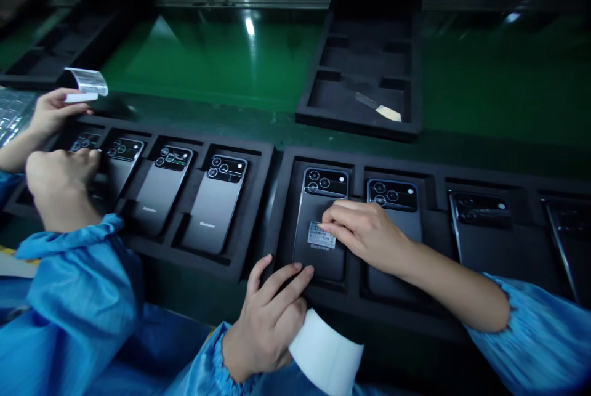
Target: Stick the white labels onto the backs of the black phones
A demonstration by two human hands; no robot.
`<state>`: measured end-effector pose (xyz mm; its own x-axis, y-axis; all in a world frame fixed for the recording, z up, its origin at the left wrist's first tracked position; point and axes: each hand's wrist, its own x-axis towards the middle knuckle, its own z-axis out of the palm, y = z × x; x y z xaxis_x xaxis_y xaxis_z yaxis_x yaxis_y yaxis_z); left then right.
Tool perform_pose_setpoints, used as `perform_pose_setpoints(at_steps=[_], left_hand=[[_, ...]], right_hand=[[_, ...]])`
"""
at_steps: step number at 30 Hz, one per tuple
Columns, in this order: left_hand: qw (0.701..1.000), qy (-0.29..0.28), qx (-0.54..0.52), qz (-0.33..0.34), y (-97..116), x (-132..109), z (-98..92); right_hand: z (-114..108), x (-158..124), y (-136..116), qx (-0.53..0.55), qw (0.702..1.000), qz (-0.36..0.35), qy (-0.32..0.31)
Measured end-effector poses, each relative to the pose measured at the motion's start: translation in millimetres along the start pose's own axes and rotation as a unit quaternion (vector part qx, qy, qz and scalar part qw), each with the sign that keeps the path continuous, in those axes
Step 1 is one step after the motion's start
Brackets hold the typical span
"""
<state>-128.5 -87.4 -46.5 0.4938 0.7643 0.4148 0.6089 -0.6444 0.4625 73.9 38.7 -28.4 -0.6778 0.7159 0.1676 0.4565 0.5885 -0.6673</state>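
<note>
My right hand (364, 233) pinches the upper right part of a small printed label (319, 237), which lies against the back of a dark smartphone (318, 266) just above its brand lettering. The smartphone rests in a compartment of a black foam tray (284, 211), camera block at the far end. My left hand (272, 313) holds a curved white label sheet (329, 353) low at its side, the thumb hidden. Its fingers reach out to the phone's lower left edge. Beside that phone, a second smartphone (392, 193) sits partly behind my right hand.
On the left, a co-worker's hands (62, 180) work over another foam tray (252, 199) of phones, one holding a label strip (90, 80). More phones (480, 223) lie to the right. Beyond, a foam tray (360, 122) with scraps stands on the green surface (207, 57).
</note>
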Motion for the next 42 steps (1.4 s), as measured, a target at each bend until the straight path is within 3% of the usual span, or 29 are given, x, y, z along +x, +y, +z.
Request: perform_pose_setpoints(at_steps=[42], left_hand=[[1.0, 0.002, 0.0, 0.002, 0.7, 3.1, -2.0]], right_hand=[[0.6, -1.2, -0.3, -0.007, 1.0, -0.001, -0.002]])
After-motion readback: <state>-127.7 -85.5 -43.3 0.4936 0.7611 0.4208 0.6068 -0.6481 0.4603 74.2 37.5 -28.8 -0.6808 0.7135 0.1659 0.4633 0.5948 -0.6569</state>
